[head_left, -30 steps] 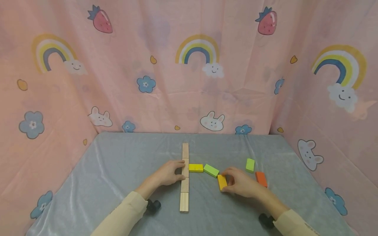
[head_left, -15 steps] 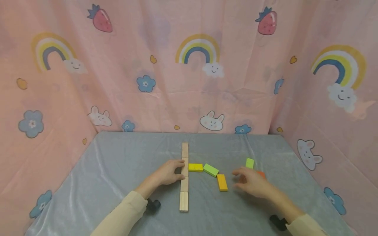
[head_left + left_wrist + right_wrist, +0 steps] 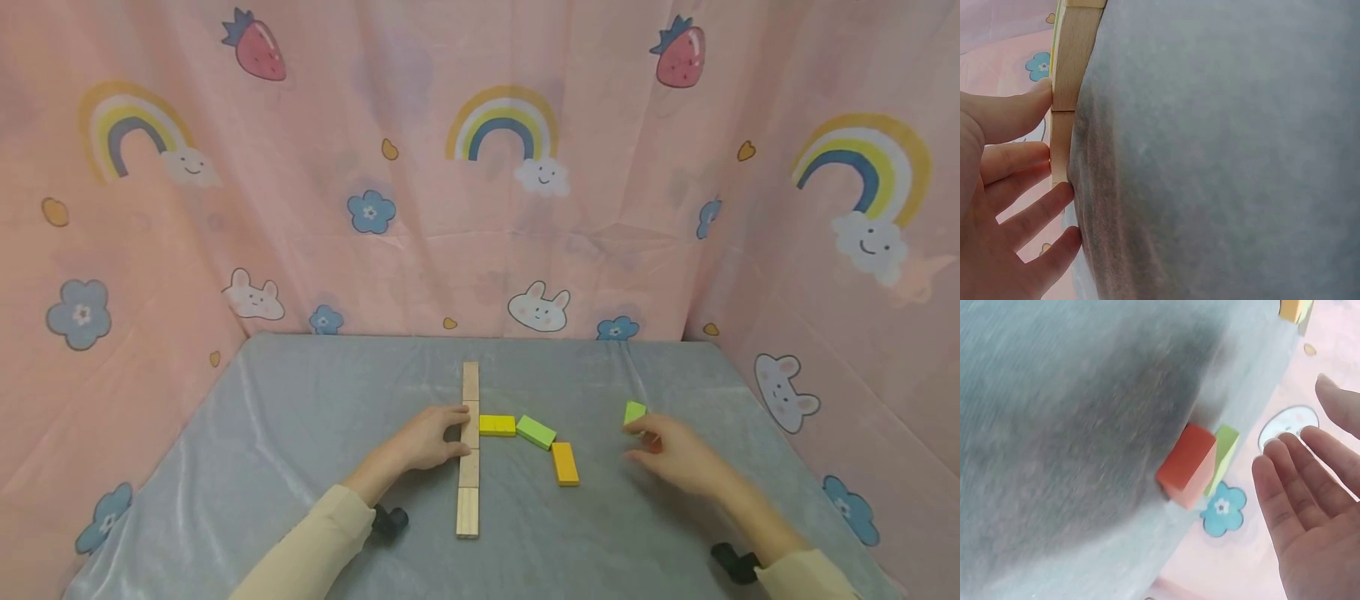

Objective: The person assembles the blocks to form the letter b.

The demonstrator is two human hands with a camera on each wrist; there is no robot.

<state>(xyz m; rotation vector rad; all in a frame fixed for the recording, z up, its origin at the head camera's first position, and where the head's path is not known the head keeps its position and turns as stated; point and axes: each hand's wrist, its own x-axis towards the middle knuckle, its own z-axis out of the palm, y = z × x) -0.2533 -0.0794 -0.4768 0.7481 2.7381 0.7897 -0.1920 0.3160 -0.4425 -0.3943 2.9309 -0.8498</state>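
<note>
Several plain wooden blocks [image 3: 468,468] lie end to end in a straight row. My left hand [image 3: 429,438] rests its thumb and fingertips against the row's left side. To the right, a yellow block [image 3: 497,426], a green block [image 3: 536,432] and an orange-yellow block [image 3: 565,464] curve away from the row. My right hand [image 3: 678,454] hovers with loosely bent fingers over the right side, holding nothing. Its fingers partly cover a loose green block [image 3: 634,410]. A red-orange block [image 3: 1191,459] shows in the right wrist view but is hidden under the hand in the head view.
A grey velvety cloth [image 3: 322,375] covers the table. Pink patterned curtains [image 3: 600,250] stand along the back and both sides. A black wrist camera [image 3: 735,564] sits beneath the right wrist.
My right hand has let go of the orange-yellow block and moved right, to the loose green and red-orange blocks. The left hand stays against the wooden row.
</note>
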